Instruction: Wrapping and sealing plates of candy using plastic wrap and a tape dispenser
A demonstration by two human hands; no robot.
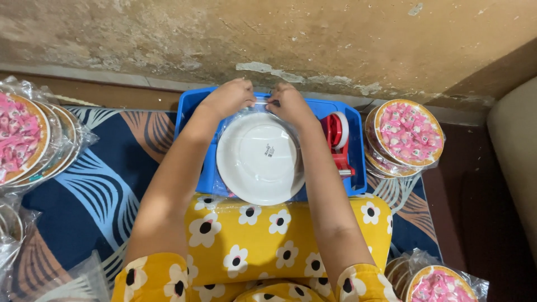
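A white round plate (260, 157) lies upside down inside a clear plastic bag (224, 187) on a blue tray (192, 105). My left hand (229, 98) and my right hand (289, 103) meet at the far edge of the plate, both pinching the bag's plastic there. A red and white tape dispenser (338, 140) stands on the tray just right of my right forearm. A yellow cushion with white flowers (268, 235) sits between my arms, below the tray.
Stacks of bagged plates with pink patterned faces lie at the left (25, 140), at the right (405, 137) and at the bottom right (439, 282). A patterned blue mat (106, 184) covers the floor. A stained wall (307, 39) rises behind the tray.
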